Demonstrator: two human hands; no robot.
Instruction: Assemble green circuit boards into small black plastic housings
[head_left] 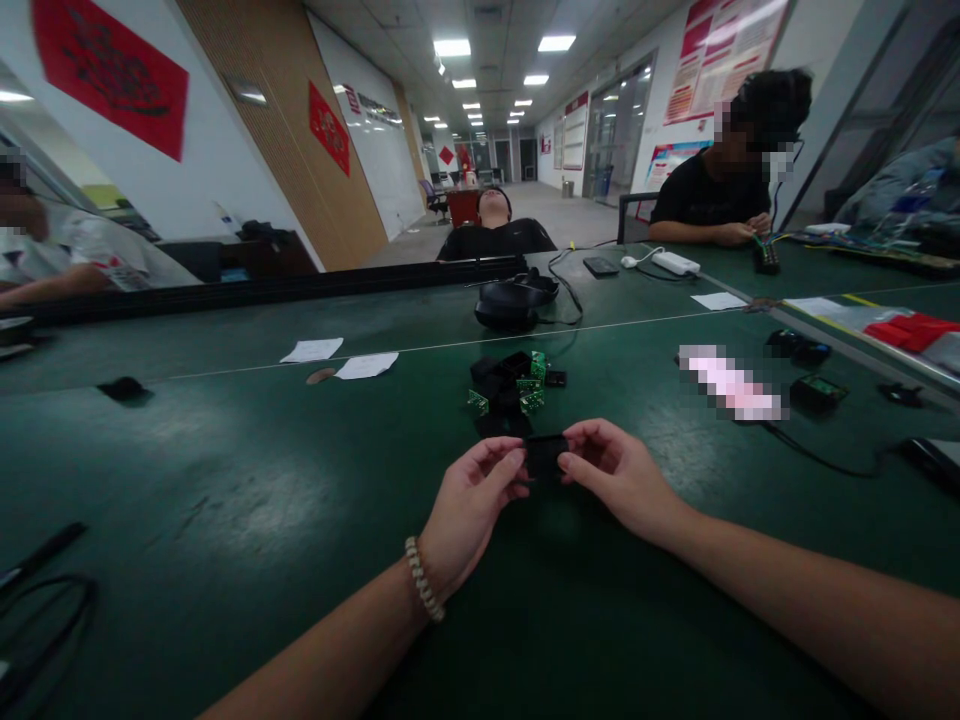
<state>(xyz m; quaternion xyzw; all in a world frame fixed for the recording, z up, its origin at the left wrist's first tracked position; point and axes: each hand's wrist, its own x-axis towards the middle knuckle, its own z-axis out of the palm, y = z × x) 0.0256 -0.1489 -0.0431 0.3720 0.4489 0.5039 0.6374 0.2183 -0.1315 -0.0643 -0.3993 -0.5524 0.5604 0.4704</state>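
Handwork seemingly unfinished, black piece point(544, 458) pinched by left hand point(466, 500) and right hand point(632, 485), green boards point(532, 400) toward far edge of surface point(247, 560).

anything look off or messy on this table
Nothing looks spilled or plainly damaged. The untidiest spot is just beyond the left hand and right hand: green boards and black parts lie jumbled at different angles. Left of them, two papers sit askew.

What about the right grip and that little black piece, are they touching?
Touching. The head view shows the right grip pinching the little black piece at its right end, with no gap between them.
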